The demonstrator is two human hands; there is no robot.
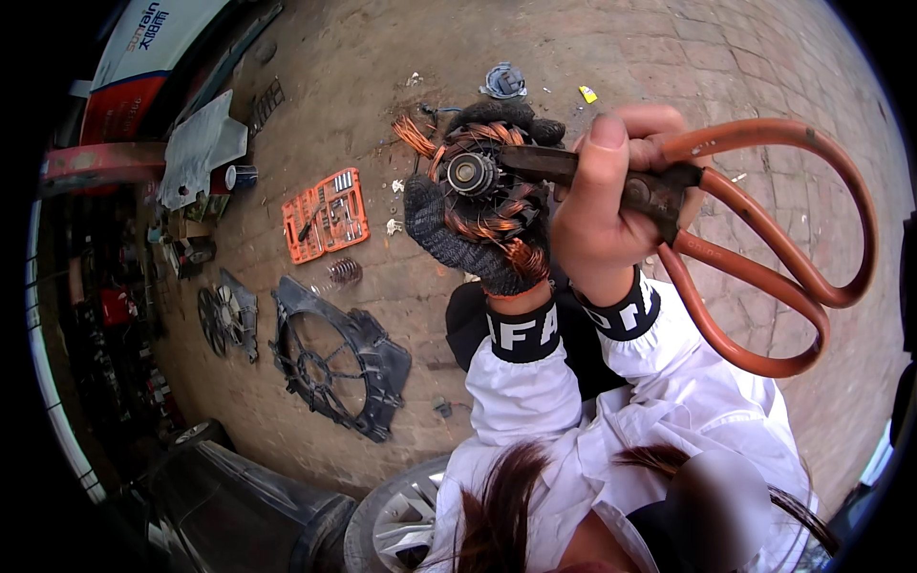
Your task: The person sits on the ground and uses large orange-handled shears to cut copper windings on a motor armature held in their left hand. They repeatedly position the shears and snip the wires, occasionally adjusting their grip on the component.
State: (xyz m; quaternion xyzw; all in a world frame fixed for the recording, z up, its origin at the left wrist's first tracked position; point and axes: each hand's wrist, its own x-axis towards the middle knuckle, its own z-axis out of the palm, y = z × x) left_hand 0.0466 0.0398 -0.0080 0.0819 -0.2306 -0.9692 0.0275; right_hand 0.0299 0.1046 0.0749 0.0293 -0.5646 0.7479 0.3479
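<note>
My left hand (449, 237), in a dark knitted glove, wraps around a motor rotor (472, 175) with copper windings and a round bearing facing up. Several copper wires stick out loose from its upper left and lower right. Bare and closed, my right hand (600, 215) grips a pair of scissors (680, 196) around the pivot and the base of the blades. Their large orange-red handle loops extend to the right. The dark blades point left, with the tip at the windings beside the bearing; whether it touches them I cannot tell.
An orange tool case (326, 216) lies open on the brick floor, near a coil spring (339, 274). A black fan shroud (382, 382) and a smaller fan (225, 317) lie lower left. Beyond the rotor sits a grey motor part (504, 80). A wheel (396, 516) stands at the lower edge.
</note>
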